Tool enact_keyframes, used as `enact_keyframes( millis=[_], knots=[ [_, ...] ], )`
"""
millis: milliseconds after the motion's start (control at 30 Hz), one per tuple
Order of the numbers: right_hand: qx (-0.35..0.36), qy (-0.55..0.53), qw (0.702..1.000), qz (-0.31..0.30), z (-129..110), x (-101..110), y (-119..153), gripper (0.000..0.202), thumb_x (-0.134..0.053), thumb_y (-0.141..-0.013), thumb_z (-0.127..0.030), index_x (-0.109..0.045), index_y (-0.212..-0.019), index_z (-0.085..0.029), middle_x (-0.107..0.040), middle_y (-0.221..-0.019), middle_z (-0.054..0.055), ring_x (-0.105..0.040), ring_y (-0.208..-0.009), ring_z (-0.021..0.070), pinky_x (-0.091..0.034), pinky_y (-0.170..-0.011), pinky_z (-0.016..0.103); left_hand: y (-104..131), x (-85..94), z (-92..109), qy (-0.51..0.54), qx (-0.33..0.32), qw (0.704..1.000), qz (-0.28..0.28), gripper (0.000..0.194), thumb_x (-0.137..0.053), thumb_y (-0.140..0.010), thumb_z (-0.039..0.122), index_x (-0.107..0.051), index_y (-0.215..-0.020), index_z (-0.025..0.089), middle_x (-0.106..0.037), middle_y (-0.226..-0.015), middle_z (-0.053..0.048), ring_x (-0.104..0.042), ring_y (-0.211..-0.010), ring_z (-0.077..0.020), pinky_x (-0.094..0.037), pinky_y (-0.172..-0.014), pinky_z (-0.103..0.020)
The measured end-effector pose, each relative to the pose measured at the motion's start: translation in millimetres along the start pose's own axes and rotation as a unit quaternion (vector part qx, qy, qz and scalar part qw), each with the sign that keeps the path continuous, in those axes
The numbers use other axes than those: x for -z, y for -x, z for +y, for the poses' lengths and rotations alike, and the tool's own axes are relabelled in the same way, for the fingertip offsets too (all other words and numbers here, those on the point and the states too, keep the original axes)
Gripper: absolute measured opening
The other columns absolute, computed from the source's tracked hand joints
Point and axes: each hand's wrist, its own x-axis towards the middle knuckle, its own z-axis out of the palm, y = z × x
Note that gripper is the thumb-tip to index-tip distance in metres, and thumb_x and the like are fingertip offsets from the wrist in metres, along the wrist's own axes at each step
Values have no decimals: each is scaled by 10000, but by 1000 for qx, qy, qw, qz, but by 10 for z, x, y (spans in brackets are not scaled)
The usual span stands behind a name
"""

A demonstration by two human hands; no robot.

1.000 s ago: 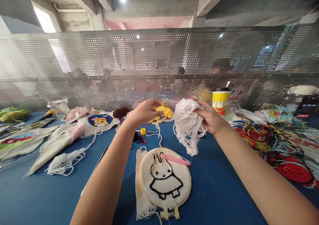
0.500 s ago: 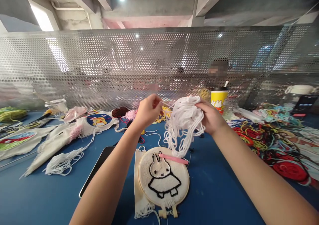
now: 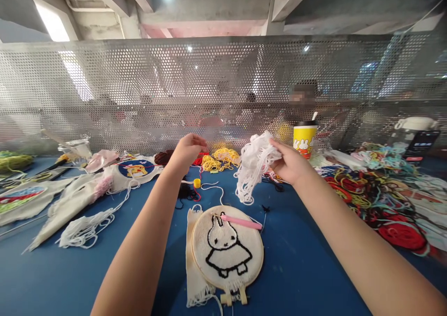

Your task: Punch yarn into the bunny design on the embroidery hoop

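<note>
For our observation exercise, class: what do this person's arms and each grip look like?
The bare, tapering left forearm and right forearm show no sleeve, watch or bracelet. The ungloved left grip and right grip show no ring, though part of each is hidden.

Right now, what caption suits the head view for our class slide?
Right hand holds white yarn beyond a hooped rabbit embroidery.

No words legible here: pale marks (image 3: 422,144) show on the dark screen (image 3: 426,137) at right, too blurred to read!
</note>
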Motion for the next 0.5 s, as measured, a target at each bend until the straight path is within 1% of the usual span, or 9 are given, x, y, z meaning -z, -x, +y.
enact_keyframes(
  millis=[100,167,233,300,367,433,500],
  knots=[
    [-16,-15,1000,-15,-67,-86,72,157,-613,-611,-334,-528,-667,-215,-587,-673,3,-577,-698,155,-502,-584,277,66,-93,32,-70,-13,995,-71,177,-443,-585,-1,-529,-640,144,-554,-628,-14,-527,-554,-108,-418,-536,-259],
    [-28,-28,999,-25,-129,-155,138,135,-622,-597,-283,-544,-682,-211,-595,-710,5,-575,-714,150,-503,-611,271,140,-189,72,-98,-40,987,-121,156,-470,-610,43,-554,-681,153,-578,-681,-23,-536,-600,-121,-420,-555,-260],
    [-42,-40,998,-35,-191,-227,205,141,-627,-575,-224,-560,-697,-211,-599,-735,3,-572,-711,140,-501,-628,260,213,-299,100,-117,-73,979,-151,152,-532,-623,122,-557,-766,169,-588,-785,-32,-539,-679,-138,-427,-612,-277],
    [-59,-49,996,-44,-239,-292,264,161,-626,-554,-175,-571,-701,-208,-599,-741,-1,-570,-696,129,-498,-633,249,263,-403,96,-133,-109,975,-143,284,-615,-575,181,-537,-848,181,-558,-928,-45,-509,-829,-172,-402,-737,-313],
    [-76,-56,994,-53,-268,-343,309,204,-621,-536,-132,-580,-721,-206,-602,-747,-3,-568,-681,117,-494,-627,235,274,-478,62,-145,-130,974,-118,352,-638,-551,157,-521,-882,181,-531,-971,-48,-456,-931,-193,-349,-824,-333],
    [-88,-60,993,-57,-277,-373,335,274,-611,-524,-96,-586,-773,-208,-606,-751,-9,-569,-666,105,-489,-610,221,246,-511,12,-150,-128,975,-98,290,-601,-582,90,-528,-852,167,-548,-880,-30,-470,-891,-182,-349,-812,-336],
    [-94,-60,992,-54,-276,-378,345,331,-597,-526,-74,-580,-825,-216,-608,-731,-15,-573,-652,100,-484,-582,213,197,-501,-40,-146,-109,980,-84,153,-559,-637,65,-543,-766,145,-549,-738,1,-506,-758,-150,-389,-732,-325]
  ],
)
